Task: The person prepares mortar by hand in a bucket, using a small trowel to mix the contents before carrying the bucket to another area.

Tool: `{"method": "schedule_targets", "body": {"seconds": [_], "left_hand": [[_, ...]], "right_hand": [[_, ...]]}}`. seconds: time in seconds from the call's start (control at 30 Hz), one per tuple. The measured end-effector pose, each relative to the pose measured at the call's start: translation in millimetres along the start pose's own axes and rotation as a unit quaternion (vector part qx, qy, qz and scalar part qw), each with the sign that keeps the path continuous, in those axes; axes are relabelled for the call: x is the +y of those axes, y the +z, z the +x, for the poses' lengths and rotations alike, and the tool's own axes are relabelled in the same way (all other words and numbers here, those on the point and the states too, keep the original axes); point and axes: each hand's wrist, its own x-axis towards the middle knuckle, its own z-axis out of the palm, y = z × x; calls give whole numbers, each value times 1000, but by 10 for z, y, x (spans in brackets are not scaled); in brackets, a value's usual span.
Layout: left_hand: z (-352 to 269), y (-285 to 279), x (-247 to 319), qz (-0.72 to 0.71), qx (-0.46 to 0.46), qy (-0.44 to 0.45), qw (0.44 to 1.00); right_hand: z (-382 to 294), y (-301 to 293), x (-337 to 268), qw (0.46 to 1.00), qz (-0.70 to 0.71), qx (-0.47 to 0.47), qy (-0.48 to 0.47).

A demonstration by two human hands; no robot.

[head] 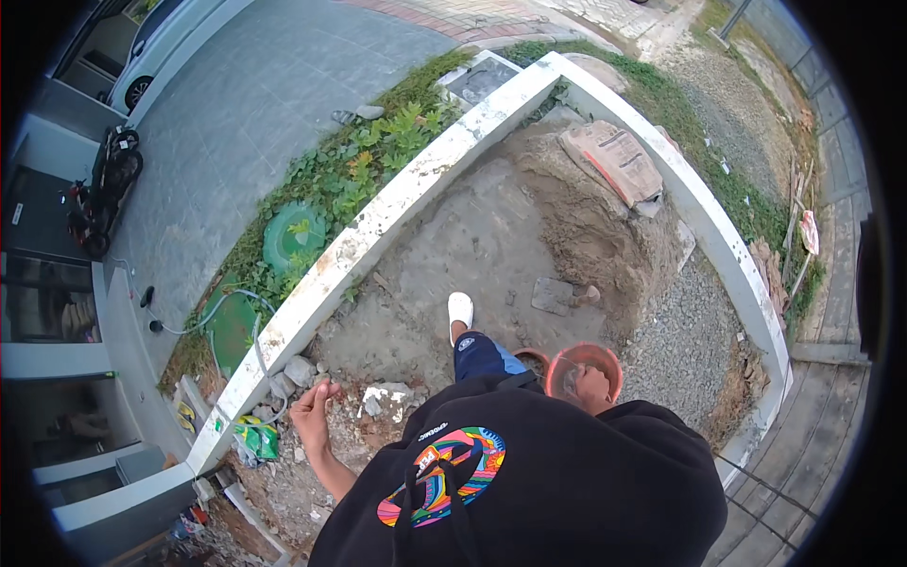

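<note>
My left hand (313, 410) is raised at the lower left, over rubble inside the low white wall, its fingers bent and nothing visible in them. My right hand (592, 383) is at the orange-red bucket (558, 379) beside my body; whether its fingers grip the bucket cannot be told. Part of a second reddish bucket (533, 358) shows just left of it. Ahead of the buckets, a flat mortar-covered tool (553, 296) with a stubby handle lies on the grey ground, near the dug edge of the sand pile (602, 248).
A paper cement bag (616, 161) rests on the sand by the low white wall (397, 186). Gravel (684, 354) lies at the right. A pale hose (258, 354) crosses the wall at the left, near broken stones (297, 372) and a white-coated rubble chunk (386, 402).
</note>
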Motion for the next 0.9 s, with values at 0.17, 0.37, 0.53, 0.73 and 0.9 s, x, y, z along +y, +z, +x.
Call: {"method": "schedule_targets", "body": {"seconds": [0.17, 0.37, 0.53, 0.73, 0.9], "left_hand": [[1332, 402, 630, 7, -60, 27, 998], [2221, 1363, 1179, 52, -185, 67, 979], [2761, 2189, 1444, -20, -356, 84, 931], [3381, 3228, 1816, 66, -453, 101, 883], [3966, 4272, 2194, 126, -527, 152, 827]], "right_hand": [[166, -106, -527, 987, 140, 26, 71], [426, -474, -1051, 975, 160, 114, 108], [247, -565, -1300, 962, 168, 147, 158], [73, -254, -1456, 921, 167, 181, 303], [-113, -319, -1879, 857, 181, 256, 408]]}}
